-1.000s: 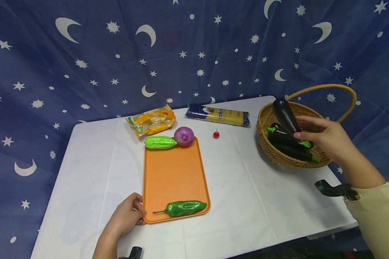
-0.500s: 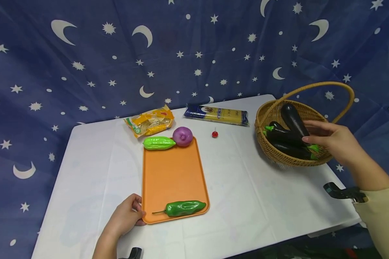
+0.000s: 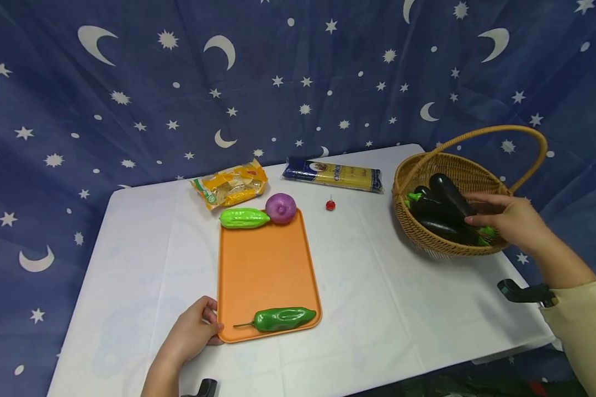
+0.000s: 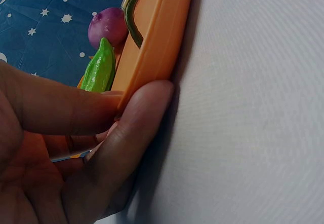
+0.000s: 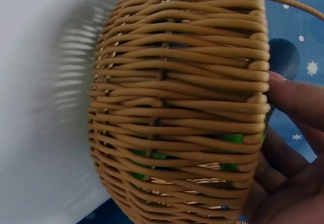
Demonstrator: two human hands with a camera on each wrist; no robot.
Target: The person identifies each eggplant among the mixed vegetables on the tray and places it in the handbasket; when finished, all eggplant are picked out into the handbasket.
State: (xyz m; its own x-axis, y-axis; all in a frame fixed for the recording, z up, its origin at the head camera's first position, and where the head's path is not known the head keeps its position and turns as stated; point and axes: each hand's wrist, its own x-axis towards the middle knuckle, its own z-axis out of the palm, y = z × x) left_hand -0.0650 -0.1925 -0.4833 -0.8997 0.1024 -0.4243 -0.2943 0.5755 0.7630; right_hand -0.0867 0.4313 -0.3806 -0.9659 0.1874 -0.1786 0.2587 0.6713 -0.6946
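My left hand [image 3: 191,328] pinches the near left corner of an orange tray [image 3: 265,264]; the left wrist view shows thumb and finger on the tray rim [image 4: 164,41]. On the tray lie a long green pepper [image 3: 284,318], a light green ridged bitter melon [image 3: 244,218] and a purple onion [image 3: 281,208], the last two along its far edge. Inside a wicker basket [image 3: 411,231], my right hand [image 3: 514,220] grips a dark eggplant [image 3: 447,193] lying over several other eggplants [image 3: 442,228]. In the right wrist view the basket wall [image 5: 177,97] hides most of the eggplants.
A yellow food bag [image 3: 233,184] lies behind the tray. Right of it are a blue-and-gold pasta packet [image 3: 335,175] and a small red object [image 3: 330,205]. The basket's tall handle [image 3: 496,128] arches above it, near the table's right edge. A starry curtain [image 3: 298,66] hangs behind.
My right hand has lowered the eggplant from above the basket rim onto the others inside. The left hand and tray have stayed in place.
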